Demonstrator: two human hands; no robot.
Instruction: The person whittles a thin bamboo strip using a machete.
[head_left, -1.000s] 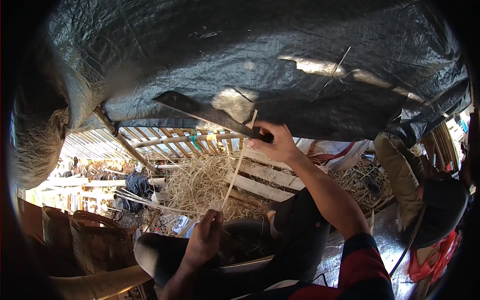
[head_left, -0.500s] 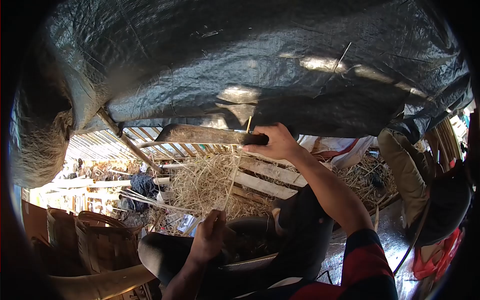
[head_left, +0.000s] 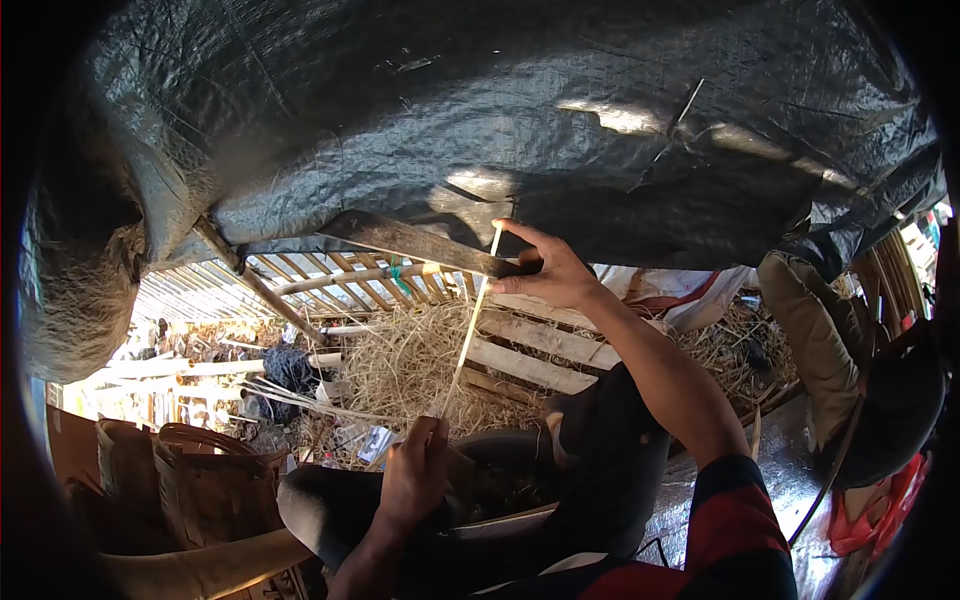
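My right hand (head_left: 552,272) is closed round the dark handle of a machete (head_left: 415,242), whose broad, worn blade points left and tilts up at its far end. Its index finger stretches out to the upper tip of a thin, pale strip that looks like bamboo (head_left: 470,338). That strip runs up past the machete near its handle end. Lower down, my left hand (head_left: 415,472) pinches the bottom end of the strip between thumb and fingers, in front of my knee.
A heap of pale shavings (head_left: 405,370) lies beyond my hands, beside wooden slats (head_left: 530,367). Dark plastic sheeting (head_left: 400,150) hangs ahead and above. Woven baskets (head_left: 215,480) stand at left. Bamboo poles (head_left: 200,368) lie farther out, and a red plastic bag (head_left: 880,510) is at right.
My right index finger has extended up to the strip's tip, and the machete's blade has tilted, its far end rising. More of the strip shows above the blade. My left hand has hardly moved.
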